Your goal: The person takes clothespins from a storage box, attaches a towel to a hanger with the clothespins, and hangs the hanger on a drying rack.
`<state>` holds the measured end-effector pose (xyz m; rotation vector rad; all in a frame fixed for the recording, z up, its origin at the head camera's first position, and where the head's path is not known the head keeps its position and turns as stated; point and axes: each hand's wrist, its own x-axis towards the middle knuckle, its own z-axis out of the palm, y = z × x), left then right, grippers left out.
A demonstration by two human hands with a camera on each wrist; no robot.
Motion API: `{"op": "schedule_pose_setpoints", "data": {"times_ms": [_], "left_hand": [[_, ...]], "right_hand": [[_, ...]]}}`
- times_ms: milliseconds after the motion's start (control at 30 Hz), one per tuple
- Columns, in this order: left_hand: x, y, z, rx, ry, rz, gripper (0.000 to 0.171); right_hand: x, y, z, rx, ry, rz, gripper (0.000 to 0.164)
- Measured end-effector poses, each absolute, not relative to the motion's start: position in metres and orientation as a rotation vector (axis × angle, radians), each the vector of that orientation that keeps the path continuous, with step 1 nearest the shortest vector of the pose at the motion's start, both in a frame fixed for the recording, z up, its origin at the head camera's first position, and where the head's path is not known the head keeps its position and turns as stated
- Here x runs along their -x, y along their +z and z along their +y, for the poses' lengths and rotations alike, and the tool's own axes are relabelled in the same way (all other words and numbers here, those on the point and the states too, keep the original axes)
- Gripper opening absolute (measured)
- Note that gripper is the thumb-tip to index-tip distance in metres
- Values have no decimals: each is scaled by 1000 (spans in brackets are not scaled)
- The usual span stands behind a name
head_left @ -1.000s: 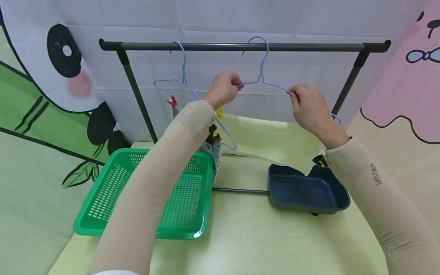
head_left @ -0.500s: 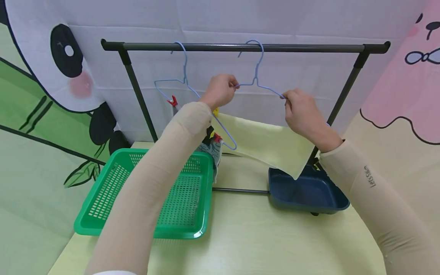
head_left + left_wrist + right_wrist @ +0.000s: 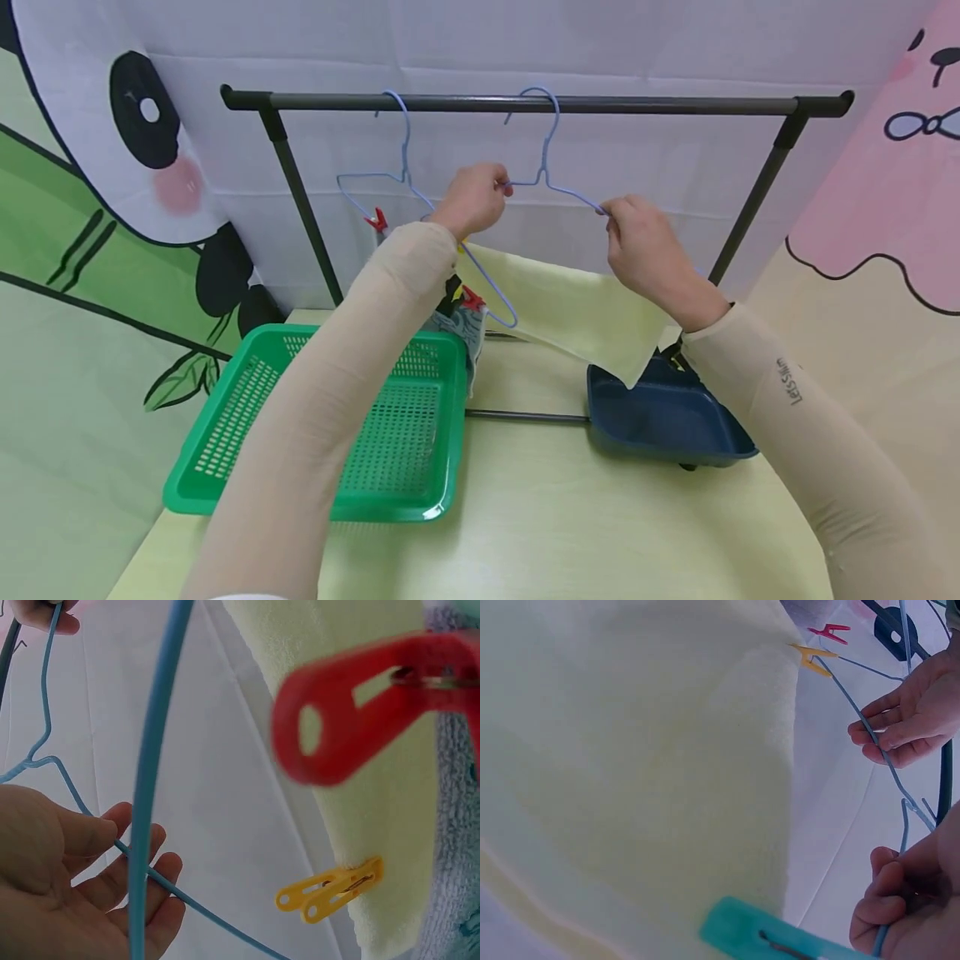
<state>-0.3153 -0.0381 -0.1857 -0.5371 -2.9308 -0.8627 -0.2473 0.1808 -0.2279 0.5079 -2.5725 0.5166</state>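
A blue wire hanger (image 3: 546, 158) hooks over the black rail. My left hand (image 3: 474, 200) holds its left shoulder, the wire running between thumb and fingers in the left wrist view. On the right shoulder, my right hand (image 3: 647, 250) has its fingers curled round the wire. A pale yellow towel (image 3: 570, 300) hangs below, clipped by a yellow clothespin (image 3: 330, 889) at one end and a teal clothespin (image 3: 772, 930) near the other. To the left hangs a second blue hanger (image 3: 405, 154) with red clothespins (image 3: 377, 220) and a grey-blue patterned cloth (image 3: 468, 333), partly behind my left arm.
The black drying rack (image 3: 675, 104) spans the back of the table (image 3: 555, 517). A green perforated basket (image 3: 442, 467) stands front left, partly under my left forearm. A dark blue tray (image 3: 667, 425) sits at right, below the towel's corner. A printed curtain (image 3: 637, 42) hangs behind.
Both hands slide the hanger leftward along the rail, nearer the second hanger. The yellow towel moves left with it, its lower corner now overlapping the dark blue tray.
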Motion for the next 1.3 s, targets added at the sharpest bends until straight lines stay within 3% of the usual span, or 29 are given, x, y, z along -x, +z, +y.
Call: {"op": "schedule_pose_setpoints", "data": {"times_ms": [400,1300], "left_hand": [[312,-185,-45,468,-828,-2928,31],[303,-186,-53,599,-753,-2853,38]], "right_hand": [[246,-227,171,-540,519,-2601,30],[220,-230,173,-675,337,-2755,32]]}}
